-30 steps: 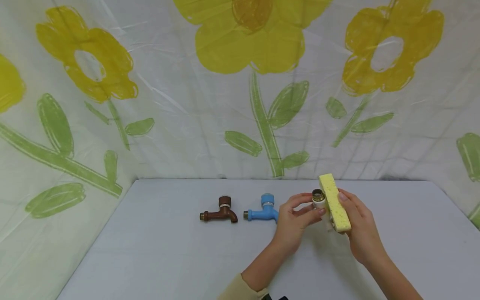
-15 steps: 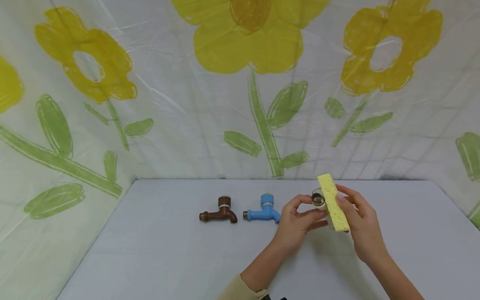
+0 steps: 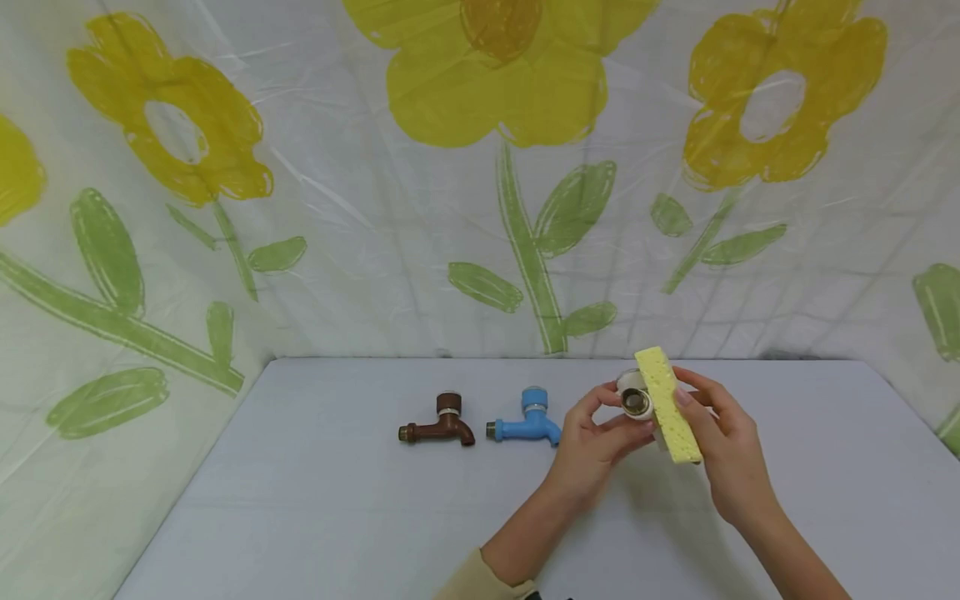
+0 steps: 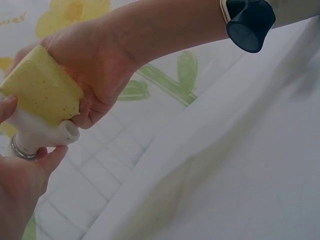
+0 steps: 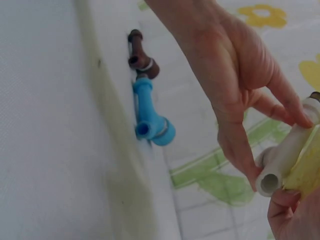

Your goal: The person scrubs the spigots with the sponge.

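Observation:
Over the right part of the table, my left hand grips a white tap between thumb and fingers. Its brass-lined threaded end faces the head camera, and its open spout shows in the right wrist view. My right hand holds a pale yellow sponge, thumb on the near face, pressed along the side of the tap. In the left wrist view the sponge lies against the white body and hides part of it. A blue tap lies just left of my left hand, its spout end reaching close to that hand.
Left of the blue tap, a brown tap lies on the pale table. Behind the table hangs a white sheet printed with yellow flowers. A dark blue strapped device sits on the right wrist.
The white tap has turned in my left hand: its threaded end pointed upward and now faces the camera. The sponge has stayed nearly in place against it. The other two taps have not moved.

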{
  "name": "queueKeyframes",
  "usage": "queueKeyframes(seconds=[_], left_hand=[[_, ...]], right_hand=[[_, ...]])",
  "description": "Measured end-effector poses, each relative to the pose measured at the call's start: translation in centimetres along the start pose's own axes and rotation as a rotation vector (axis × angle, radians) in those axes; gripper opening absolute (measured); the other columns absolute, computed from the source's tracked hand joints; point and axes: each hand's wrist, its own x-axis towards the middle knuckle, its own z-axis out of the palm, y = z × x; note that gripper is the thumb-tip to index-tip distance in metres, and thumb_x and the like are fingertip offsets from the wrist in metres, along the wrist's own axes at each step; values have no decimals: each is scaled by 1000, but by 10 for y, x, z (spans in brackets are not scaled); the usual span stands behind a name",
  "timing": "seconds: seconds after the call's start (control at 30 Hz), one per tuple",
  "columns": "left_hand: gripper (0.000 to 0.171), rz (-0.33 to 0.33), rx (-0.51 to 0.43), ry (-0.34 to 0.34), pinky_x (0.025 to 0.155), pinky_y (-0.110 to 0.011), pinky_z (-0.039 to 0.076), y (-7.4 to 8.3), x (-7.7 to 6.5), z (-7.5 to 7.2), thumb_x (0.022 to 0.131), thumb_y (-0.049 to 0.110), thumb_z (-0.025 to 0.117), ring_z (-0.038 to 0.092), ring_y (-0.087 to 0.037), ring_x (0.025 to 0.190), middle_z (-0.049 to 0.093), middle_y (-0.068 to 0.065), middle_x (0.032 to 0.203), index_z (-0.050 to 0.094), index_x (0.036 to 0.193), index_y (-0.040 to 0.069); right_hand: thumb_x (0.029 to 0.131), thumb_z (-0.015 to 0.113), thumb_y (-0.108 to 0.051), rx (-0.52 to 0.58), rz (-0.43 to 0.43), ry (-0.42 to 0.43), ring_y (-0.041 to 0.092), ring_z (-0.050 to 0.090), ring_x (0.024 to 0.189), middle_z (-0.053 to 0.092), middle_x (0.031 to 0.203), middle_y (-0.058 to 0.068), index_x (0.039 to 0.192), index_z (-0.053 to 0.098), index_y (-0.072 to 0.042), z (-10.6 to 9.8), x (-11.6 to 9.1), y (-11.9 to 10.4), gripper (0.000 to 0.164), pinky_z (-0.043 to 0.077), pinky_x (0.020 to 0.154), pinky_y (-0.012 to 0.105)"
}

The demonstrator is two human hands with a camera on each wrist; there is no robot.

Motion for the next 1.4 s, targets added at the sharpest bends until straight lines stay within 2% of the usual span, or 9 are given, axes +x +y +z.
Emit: queueKeyframes(seconds=[0.17, 0.5, 0.63, 0.73, 0.87, 1.07, 1.17, 1.27, 1.4], left_hand=[[43, -23, -11, -2, 91, -23, 60, -1, 0, -2, 99, -18, 54, 71, -5, 97, 57, -1, 136, 63, 93, 23], [43, -4, 29, 0, 87, -19, 58, 1, 4, 0, 95, -21, 58, 66, -6, 95, 62, 4, 118, 63, 91, 22], [13, -39, 82, 38, 81, -20, 58, 3, 4, 0, 96, -17, 62, 68, -8, 94, 61, 1, 125, 59, 104, -7], [30, -57, 115, 61, 76, -20, 57, 3, 5, 0, 97, -13, 64, 67, -7, 91, 59, -1, 130, 49, 123, -18], [34, -79, 122, 70, 72, -22, 58, 5, 5, 1, 98, -11, 64, 67, -8, 85, 56, -3, 129, 50, 128, -17], [35, -87, 116, 52, 80, -32, 64, 5, 6, -1, 98, -13, 62, 67, -9, 84, 57, -3, 126, 49, 131, -18], [35, -89, 114, 56, 78, -29, 64, 4, 6, -1, 98, -14, 63, 67, -9, 84, 58, -3, 123, 50, 130, -19], [31, -81, 177, 73, 73, -23, 61, 6, 7, -2, 97, -11, 66, 67, -8, 80, 58, -3, 124, 58, 126, -16], [27, -28, 344, 88, 69, -19, 54, 14, 8, -5, 95, -4, 74, 63, -7, 74, 54, -3, 125, 71, 122, -7]], right_hand=[[111, 55, -18, -12, 11, 7, 10, 61, 77, 65, 103, -4, 132, 66, -34, 1, 0, 0, 28, 51, 56, 22], [114, 47, -22, 41, 14, -48, 10, 52, 67, 66, 97, -4, 130, 65, -33, -3, -1, 1, 26, 41, 49, 27], [114, 49, -21, 58, 16, -43, 10, 49, 65, 63, 95, -3, 130, 65, -33, -6, 1, 0, 26, 39, 48, 28], [114, 49, -22, 66, 18, -36, 10, 48, 65, 62, 96, -4, 130, 65, -34, -7, 1, -1, 26, 38, 48, 29], [114, 48, -20, 116, 17, -40, 9, 49, 66, 63, 95, -4, 128, 67, -33, -7, 3, -1, 28, 41, 49, 26], [116, 40, -19, 236, 39, -85, 10, 57, 72, 66, 93, -4, 124, 71, -30, -9, 2, 2, 34, 49, 55, 24], [116, 36, -21, 262, 52, -97, 11, 59, 74, 67, 91, -4, 122, 71, -28, -10, 2, 2, 36, 50, 57, 24], [115, 39, -20, 242, 26, -86, 11, 59, 74, 67, 94, -4, 126, 71, -27, -11, 2, 1, 34, 50, 56, 23], [113, 47, -15, 127, -34, -34, 10, 55, 79, 65, 104, -5, 132, 69, -29, -13, 3, -3, 31, 46, 57, 22]])
